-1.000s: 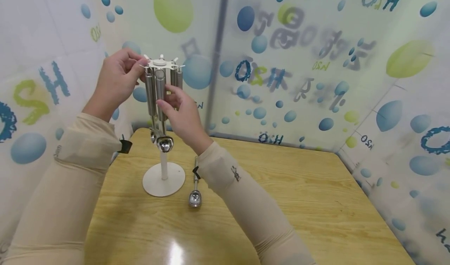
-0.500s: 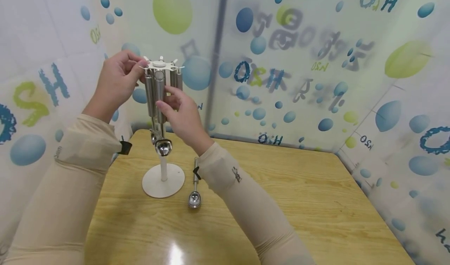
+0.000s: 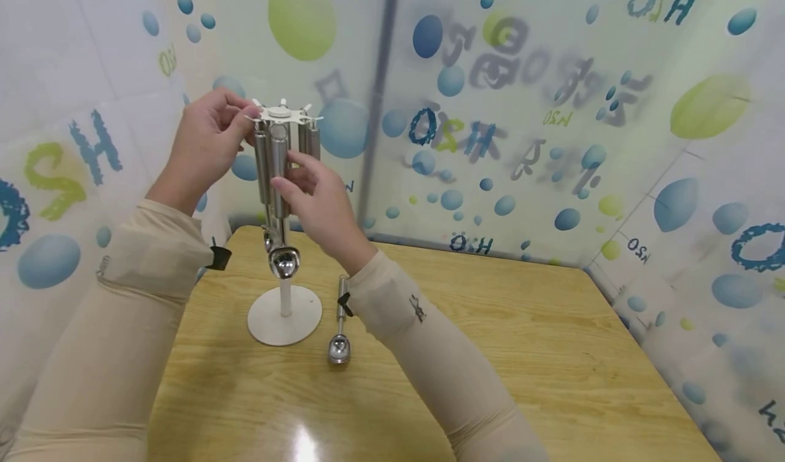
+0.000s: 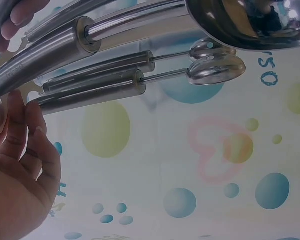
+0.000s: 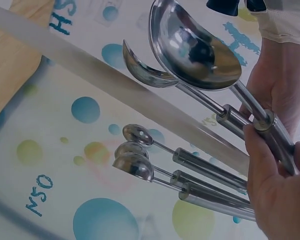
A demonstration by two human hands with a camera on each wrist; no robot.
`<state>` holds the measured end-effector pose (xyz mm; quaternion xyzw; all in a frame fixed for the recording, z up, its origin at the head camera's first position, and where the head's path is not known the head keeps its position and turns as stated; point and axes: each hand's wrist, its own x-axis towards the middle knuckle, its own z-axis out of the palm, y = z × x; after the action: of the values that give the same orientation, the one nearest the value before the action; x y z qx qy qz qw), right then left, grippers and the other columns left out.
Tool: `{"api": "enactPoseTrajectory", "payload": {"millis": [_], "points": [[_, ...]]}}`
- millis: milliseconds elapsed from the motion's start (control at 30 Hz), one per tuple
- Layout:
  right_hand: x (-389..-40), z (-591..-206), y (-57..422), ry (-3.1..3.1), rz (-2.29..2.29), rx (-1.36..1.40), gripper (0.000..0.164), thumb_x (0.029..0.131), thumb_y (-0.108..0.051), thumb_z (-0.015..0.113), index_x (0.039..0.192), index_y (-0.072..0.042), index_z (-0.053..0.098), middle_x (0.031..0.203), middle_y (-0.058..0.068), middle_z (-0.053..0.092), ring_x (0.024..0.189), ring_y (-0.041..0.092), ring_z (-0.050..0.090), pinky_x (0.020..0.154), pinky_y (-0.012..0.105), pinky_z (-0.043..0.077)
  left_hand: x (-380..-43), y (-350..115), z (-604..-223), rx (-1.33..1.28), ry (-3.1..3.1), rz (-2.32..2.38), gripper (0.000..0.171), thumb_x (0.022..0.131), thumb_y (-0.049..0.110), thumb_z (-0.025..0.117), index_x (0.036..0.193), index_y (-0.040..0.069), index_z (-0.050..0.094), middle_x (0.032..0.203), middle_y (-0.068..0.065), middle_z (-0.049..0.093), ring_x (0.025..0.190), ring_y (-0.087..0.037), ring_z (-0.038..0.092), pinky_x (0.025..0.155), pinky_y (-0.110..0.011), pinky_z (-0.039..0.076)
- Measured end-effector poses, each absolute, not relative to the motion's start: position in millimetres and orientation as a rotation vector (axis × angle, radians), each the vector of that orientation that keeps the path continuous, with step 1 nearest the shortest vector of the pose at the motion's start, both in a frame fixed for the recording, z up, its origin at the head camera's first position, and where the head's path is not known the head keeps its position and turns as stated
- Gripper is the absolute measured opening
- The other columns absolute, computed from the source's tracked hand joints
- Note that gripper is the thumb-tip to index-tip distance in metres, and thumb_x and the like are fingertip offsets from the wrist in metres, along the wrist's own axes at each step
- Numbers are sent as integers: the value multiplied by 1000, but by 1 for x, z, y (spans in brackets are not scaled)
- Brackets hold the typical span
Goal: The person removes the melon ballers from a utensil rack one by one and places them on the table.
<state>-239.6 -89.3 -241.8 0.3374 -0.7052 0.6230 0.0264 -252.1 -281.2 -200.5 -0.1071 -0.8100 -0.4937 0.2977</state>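
Note:
A white rack [image 3: 279, 112] with a hooked top, a post and a round base carries several hanging metal scoops. At the rack's left edge, my left hand [image 3: 205, 138] pinches one of the hooks between thumb and fingers; in the left wrist view its fingertips lie close by the upper end of a scoop handle. My right hand [image 3: 325, 199] holds the handle of the front ice cream scoop [image 3: 285, 263] with thumb and fingers. That scoop hangs bowl down, its bowl [image 5: 200, 55] large in the right wrist view. Exactly where the handle meets its hook is hard to see.
Another ice cream scoop [image 3: 339, 349] lies on the wooden table [image 3: 490, 353], right of the rack's round base [image 3: 260, 319]. Patterned wall sheets [image 3: 527, 196] surround the table's back and sides. Smaller scoops [image 5: 132, 167] hang on the rack's far side.
The front scoop's bowl hangs slightly lower than a second ago. Both hands keep nearly the same places at the rack, and the loose scoop stays put.

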Motion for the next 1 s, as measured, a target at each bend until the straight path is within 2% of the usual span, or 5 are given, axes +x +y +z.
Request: {"api": "enactPoseTrajectory", "payload": {"millis": [200,467,600,800,1000], "points": [[-236,-241,-87,-2131,2052,1043,47,102,-14,62,147,-8,51,113,9,68,99,12,69,78,27,59,-252,-280,-201,-288,-2163,-1314,17,104,32,58,112,18,62,90,9,68,83,-12,61,73,-24,47],[-234,-240,-85,-2068,2139,1051,48,101,-10,63,147,-8,52,117,13,69,103,17,70,79,31,60,-255,-281,-204,-283,-2169,-1304,17,105,31,57,113,17,61,89,12,67,83,-11,60,73,-23,47],[-233,-240,-84,-2090,2148,1056,48,101,-11,63,148,-10,52,117,11,69,103,15,70,80,30,59,-255,-282,-204,-278,-2167,-1291,17,105,30,57,112,16,61,87,12,66,82,-11,60,71,-22,47],[-232,-244,-83,-2098,2121,1049,46,101,-10,64,145,-9,54,116,12,69,102,18,70,78,31,60,-254,-282,-203,-267,-2177,-1288,19,105,34,56,113,18,61,91,7,67,84,-12,60,73,-24,48],[-234,-249,-83,-2095,2096,1044,44,100,-10,65,142,-6,56,115,13,70,97,14,70,77,31,60,-253,-282,-201,-255,-2184,-1288,20,105,35,55,114,18,61,92,5,67,85,-13,60,74,-25,48]]}}
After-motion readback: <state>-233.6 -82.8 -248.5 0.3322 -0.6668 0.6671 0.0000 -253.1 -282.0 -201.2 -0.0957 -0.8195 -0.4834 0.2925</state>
